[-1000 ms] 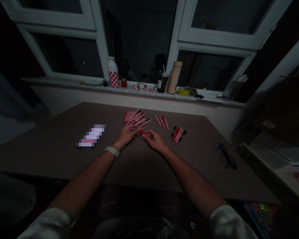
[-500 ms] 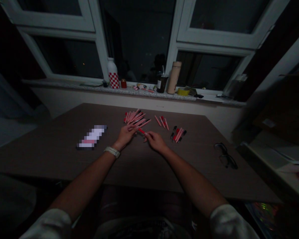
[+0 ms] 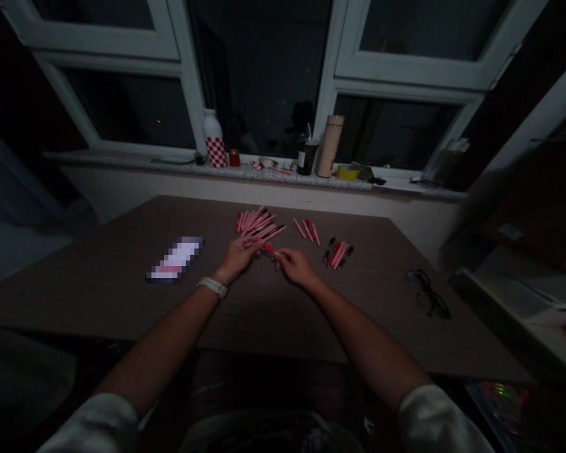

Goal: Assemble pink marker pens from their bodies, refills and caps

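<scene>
Over the middle of a dark brown table, my left hand and my right hand pinch the two ends of one red pen. Both hands have their fingers closed on it. Just behind my left hand lies a pile of several pink pens. A small group of pink pens lies behind my right hand. To its right sits a cluster of pink, red and black pens. A white band is on my left wrist.
A blurred flat packet lies on the table's left part and a pair of glasses on its right. The window sill holds a red-checked bottle, a dark cup, a beige flask and yellow tape.
Both hands with the red pen have shifted slightly away from me, toward the pen pile. Nothing else on the table has moved.
</scene>
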The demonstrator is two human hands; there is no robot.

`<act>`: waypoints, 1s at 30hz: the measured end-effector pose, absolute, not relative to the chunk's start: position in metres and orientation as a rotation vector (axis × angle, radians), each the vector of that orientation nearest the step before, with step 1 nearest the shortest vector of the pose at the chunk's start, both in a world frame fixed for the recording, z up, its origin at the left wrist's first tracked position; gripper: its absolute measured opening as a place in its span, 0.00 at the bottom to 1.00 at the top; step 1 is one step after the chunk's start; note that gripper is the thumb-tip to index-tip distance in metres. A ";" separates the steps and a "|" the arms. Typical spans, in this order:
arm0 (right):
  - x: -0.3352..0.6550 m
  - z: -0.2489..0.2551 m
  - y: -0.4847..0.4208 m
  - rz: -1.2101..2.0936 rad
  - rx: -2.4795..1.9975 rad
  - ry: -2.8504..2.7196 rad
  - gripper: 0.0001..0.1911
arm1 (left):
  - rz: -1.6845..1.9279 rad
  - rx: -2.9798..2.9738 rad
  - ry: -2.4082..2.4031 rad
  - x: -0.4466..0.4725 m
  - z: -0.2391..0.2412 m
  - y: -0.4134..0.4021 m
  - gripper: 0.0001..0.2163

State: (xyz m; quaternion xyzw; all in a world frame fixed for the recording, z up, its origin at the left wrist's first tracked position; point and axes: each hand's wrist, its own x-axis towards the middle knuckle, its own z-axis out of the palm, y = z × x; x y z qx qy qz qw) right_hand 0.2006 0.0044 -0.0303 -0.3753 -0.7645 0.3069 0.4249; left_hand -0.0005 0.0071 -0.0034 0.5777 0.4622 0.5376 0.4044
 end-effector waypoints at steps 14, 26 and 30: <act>0.199 -0.021 0.006 1.048 -0.973 -1.635 0.19 | 1.419 1.390 1.183 0.003 0.003 0.001 0.25; 0.212 -0.009 0.010 1.788 -0.727 -0.976 0.27 | 1.401 1.398 1.272 0.005 0.002 0.004 0.26; 0.220 -0.002 0.009 1.878 -0.621 -0.841 0.30 | 1.367 1.445 1.268 0.005 0.002 0.002 0.25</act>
